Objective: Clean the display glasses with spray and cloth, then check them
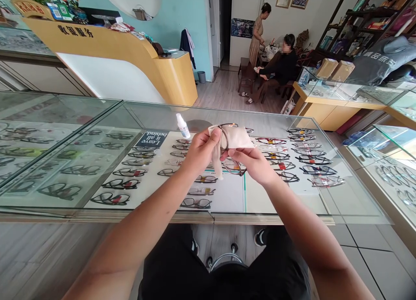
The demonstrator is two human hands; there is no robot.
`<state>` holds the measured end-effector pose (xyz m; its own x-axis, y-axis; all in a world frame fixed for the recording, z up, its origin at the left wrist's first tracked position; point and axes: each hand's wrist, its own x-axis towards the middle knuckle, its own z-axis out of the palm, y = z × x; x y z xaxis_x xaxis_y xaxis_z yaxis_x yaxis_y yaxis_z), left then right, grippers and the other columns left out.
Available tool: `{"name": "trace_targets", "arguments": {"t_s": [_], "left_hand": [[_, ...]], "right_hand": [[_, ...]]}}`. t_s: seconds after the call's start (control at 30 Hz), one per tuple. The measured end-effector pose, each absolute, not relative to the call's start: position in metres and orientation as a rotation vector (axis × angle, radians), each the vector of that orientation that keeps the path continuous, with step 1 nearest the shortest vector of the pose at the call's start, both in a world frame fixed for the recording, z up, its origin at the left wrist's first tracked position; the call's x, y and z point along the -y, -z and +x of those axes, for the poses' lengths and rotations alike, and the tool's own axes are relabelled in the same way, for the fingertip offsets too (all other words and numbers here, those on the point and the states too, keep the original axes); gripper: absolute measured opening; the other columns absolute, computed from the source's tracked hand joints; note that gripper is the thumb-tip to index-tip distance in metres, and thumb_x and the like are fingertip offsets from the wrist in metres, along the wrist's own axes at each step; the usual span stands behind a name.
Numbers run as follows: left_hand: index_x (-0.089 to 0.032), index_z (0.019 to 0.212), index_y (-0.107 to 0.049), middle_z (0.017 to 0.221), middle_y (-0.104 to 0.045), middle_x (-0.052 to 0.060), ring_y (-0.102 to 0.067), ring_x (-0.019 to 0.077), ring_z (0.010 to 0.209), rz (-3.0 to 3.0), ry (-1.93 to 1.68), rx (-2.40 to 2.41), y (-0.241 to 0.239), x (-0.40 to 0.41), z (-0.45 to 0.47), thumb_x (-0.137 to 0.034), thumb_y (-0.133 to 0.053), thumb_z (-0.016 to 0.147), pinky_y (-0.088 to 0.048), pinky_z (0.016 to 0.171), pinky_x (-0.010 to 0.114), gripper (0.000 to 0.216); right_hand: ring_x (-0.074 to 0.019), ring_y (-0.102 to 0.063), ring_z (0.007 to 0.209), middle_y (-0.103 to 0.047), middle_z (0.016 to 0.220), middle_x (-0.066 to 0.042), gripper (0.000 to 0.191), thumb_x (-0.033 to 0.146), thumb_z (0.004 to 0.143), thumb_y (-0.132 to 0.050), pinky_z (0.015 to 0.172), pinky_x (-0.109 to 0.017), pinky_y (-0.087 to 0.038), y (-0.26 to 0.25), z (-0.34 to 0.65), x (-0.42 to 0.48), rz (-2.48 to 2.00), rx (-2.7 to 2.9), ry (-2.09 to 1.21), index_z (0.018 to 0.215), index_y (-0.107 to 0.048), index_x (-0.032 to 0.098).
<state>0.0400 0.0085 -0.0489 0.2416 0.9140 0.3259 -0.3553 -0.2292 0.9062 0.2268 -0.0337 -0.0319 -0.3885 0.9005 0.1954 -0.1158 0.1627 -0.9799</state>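
Observation:
A pair of eyeglasses (224, 139) is held up over the glass display counter, between my two hands. A pale cloth (238, 136) is draped around the frame, and one end hangs below. My left hand (204, 149) is closed, its thumb pressing the cloth and the rim on the left side. My right hand (255, 163) is closed at the right, with its thumb at the lower rim and its fingers behind the cloth. The cloth hides part of the glasses. A small white spray bottle (183, 127) stands upright on the counter, beyond my left hand.
Under the glass top of the counter (276, 207) lie rows of eyeglasses (314, 160) and a dark printed card (152, 139). A wooden cashier desk (175, 76) stands ahead. Two people, one standing (256, 33) and one seated (282, 66), are at the back.

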Motion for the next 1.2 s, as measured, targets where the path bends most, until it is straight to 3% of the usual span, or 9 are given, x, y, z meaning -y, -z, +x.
{"name": "trace_targets", "arguments": {"t_s": [0.13,0.3,0.53,0.7,0.93,1.07,1.2], "left_hand": [[-0.022,0.08,-0.066,0.063,-0.06,-0.003,-0.061,0.0141,0.052,1.198,-1.329,-0.661,0.049,-0.012,0.039,-0.073,-0.088,0.087,-0.052,0.051,0.029,0.056],[-0.022,0.078,-0.067,0.063,-0.057,-0.004,-0.053,0.0106,0.052,1.142,-1.427,-0.722,0.047,-0.017,0.036,-0.077,-0.091,0.079,-0.042,0.046,0.025,0.06],[-0.021,0.084,-0.072,0.065,-0.058,-0.003,-0.052,0.0109,0.056,1.282,-1.335,-0.781,0.056,-0.017,0.03,-0.077,-0.083,0.089,-0.04,0.051,0.025,0.056],[-0.02,0.089,-0.075,0.071,-0.059,-0.002,-0.054,0.0128,0.067,1.482,-1.163,-0.727,0.058,-0.007,0.034,-0.075,-0.077,0.096,-0.043,0.061,0.025,0.055],[-0.021,0.101,-0.081,0.073,-0.058,0.0,-0.049,0.0149,0.069,1.513,-1.107,-0.715,0.057,0.005,0.046,-0.078,-0.069,0.099,-0.041,0.06,0.027,0.059],[-0.021,0.084,-0.073,0.063,-0.041,-0.004,-0.034,0.0125,0.059,1.511,-1.125,-0.712,0.062,0.004,0.048,-0.078,-0.07,0.098,-0.028,0.053,0.028,0.059],[-0.021,0.076,-0.066,0.066,-0.047,-0.002,-0.038,0.0131,0.062,1.544,-1.162,-0.712,0.061,0.002,0.047,-0.073,-0.075,0.097,-0.03,0.057,0.029,0.058]], "right_hand": [[-0.0184,-0.056,0.08,-0.08,0.093,-0.004,0.046,0.068,0.095,-0.078,0.077,-0.035,-0.047,0.03,0.232,0.031,-0.802,1.524,-1.345,0.087,-0.083,0.023],[-0.0248,-0.069,0.101,-0.083,0.1,-0.004,0.038,0.063,0.096,-0.081,0.091,-0.039,-0.053,0.032,0.238,0.028,-0.726,1.434,-1.311,0.089,-0.078,0.026],[-0.0312,-0.063,0.132,-0.07,0.123,-0.007,0.036,0.066,0.1,-0.076,0.107,-0.048,-0.055,0.035,0.249,0.024,-0.73,1.385,-0.992,0.091,-0.081,0.031],[-0.0312,-0.051,0.156,-0.068,0.138,-0.007,0.03,0.064,0.103,-0.075,0.123,-0.054,-0.05,0.035,0.246,0.023,-0.694,1.427,-0.954,0.101,-0.085,0.036],[-0.0286,-0.061,0.147,-0.076,0.133,-0.005,0.026,0.062,0.102,-0.079,0.128,-0.052,-0.046,0.04,0.235,0.026,-0.658,1.416,-1.079,0.103,-0.088,0.037],[-0.029,-0.065,0.141,-0.079,0.132,-0.004,0.029,0.065,0.098,-0.082,0.127,-0.051,-0.049,0.042,0.23,0.027,-0.687,1.405,-1.071,0.102,-0.09,0.037],[-0.0282,-0.067,0.137,-0.081,0.127,-0.004,0.022,0.059,0.1,-0.082,0.126,-0.051,-0.05,0.041,0.229,0.028,-0.663,1.419,-1.051,0.105,-0.092,0.04]]}}
